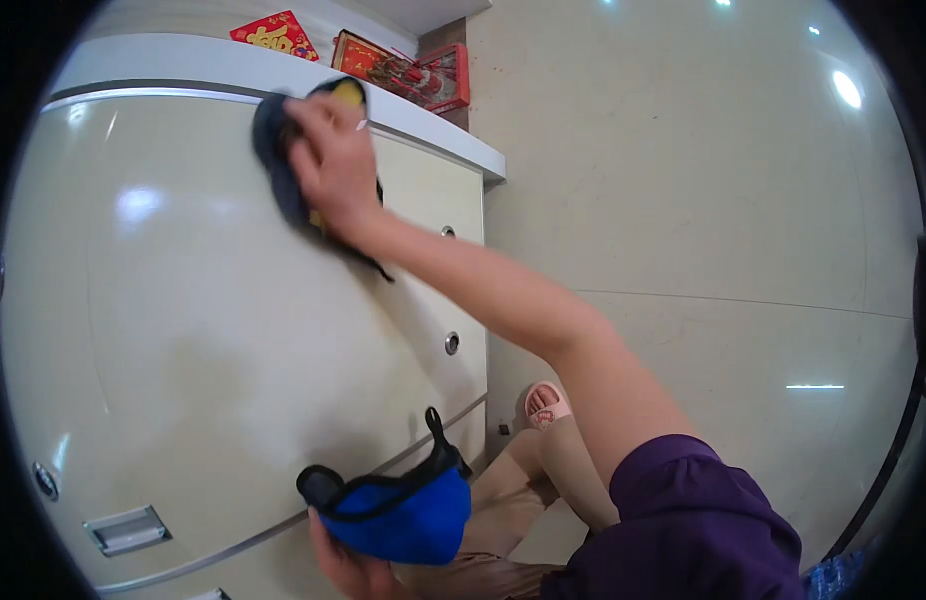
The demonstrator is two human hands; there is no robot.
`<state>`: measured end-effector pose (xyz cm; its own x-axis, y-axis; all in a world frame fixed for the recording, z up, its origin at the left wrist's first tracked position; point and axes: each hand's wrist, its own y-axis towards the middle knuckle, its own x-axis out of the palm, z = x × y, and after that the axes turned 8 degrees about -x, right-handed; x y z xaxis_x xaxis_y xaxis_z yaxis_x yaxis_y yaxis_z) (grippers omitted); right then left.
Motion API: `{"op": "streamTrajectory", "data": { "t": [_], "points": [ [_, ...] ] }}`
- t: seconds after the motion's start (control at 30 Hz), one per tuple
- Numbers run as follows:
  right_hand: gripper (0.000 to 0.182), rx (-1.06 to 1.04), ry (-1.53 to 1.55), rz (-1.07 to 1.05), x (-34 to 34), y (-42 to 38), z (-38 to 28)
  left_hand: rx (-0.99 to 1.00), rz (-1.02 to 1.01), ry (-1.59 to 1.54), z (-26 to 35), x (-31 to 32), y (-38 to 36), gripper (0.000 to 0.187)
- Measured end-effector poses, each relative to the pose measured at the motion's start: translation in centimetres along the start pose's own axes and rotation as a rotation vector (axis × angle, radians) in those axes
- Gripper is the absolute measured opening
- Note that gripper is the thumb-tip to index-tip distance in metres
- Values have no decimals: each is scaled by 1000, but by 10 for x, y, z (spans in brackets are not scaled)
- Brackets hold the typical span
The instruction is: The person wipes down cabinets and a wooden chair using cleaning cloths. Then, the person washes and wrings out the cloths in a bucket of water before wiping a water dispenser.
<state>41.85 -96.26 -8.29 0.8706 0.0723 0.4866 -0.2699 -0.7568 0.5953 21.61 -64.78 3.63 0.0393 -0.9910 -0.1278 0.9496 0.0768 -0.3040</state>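
My right hand (335, 165), slightly blurred, is closed on a dark item with yellow patches (275, 150) and a thin black strap end. The item overlaps the upper part of a glossy cream cabinet panel (203, 290), close to the white ledge. Low in the view, my left hand (341, 565) holds a soft blue pouch-like item with black trim (408, 520) from below. Its black loop stands up, and its opening faces upward. Most of the left hand's fingers are hidden behind the blue item.
On the white ledge (163, 62) lie a red card with gold lettering (276, 36) and a red picture box (398, 75). The panels carry round metal fittings (452, 343) and a recessed handle (128, 530). Tiled floor (703, 220) spreads to the right, with a pink-sandalled foot (547, 403) beside the cabinet.
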Motion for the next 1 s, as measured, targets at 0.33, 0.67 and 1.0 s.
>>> {"op": "streamTrajectory", "data": {
  "t": [0.33,0.67,1.0],
  "points": [
    [29,511,-432,-64,-70,-85,236,152,340,210,2,-19,10,35],
    [31,763,-613,-409,-156,-158,283,1,20,-1,27,-75,23,68],
    [44,1303,-181,-49,-162,-265,109,327,-242,282,-20,-20,-12,42]
  ]
}}
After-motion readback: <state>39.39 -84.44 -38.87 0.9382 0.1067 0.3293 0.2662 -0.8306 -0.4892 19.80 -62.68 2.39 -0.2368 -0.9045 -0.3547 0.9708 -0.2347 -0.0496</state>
